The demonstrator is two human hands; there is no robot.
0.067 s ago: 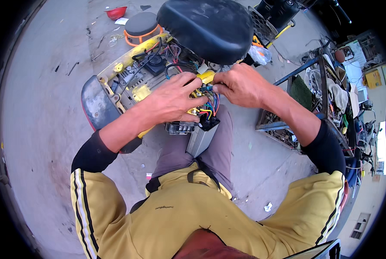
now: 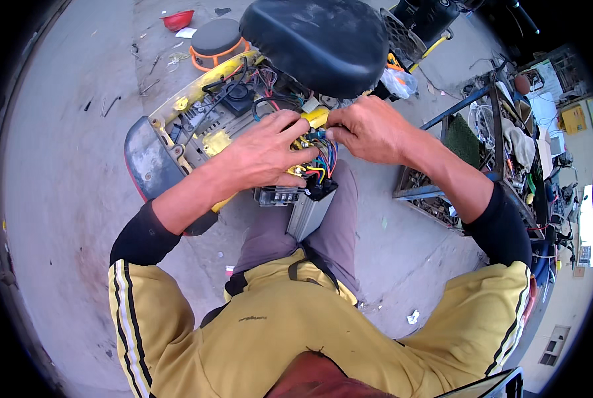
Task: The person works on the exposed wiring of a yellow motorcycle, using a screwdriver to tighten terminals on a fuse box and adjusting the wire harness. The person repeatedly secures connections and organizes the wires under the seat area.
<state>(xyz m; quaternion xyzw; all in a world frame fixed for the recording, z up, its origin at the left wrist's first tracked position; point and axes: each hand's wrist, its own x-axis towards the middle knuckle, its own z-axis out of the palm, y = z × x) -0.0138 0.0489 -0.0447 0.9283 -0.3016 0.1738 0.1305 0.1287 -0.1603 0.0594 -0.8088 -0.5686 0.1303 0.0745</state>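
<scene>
My left hand (image 2: 266, 152) is curled over a bundle of coloured wires (image 2: 324, 162), its fingertips at the wire ends. Between the thumb and fingers of my right hand (image 2: 367, 131) is a small blue-green wire connector (image 2: 316, 135). The wires run down into a silver finned controller box (image 2: 312, 213), which rests tilted between my knees. Beneath my left hand lies the opened yellow scooter body (image 2: 194, 89), with a black terminal block (image 2: 276, 196) at its near edge. A yellow wrapped piece (image 2: 316, 118) sits just beyond my fingertips.
A black scooter seat (image 2: 320, 46) rises beyond my hands. At the far left stand a round stool (image 2: 217, 41) with an orange frame and a red bowl (image 2: 178, 20). Several tools lie on the floor there. A cluttered metal rack (image 2: 465, 142) stands at the right.
</scene>
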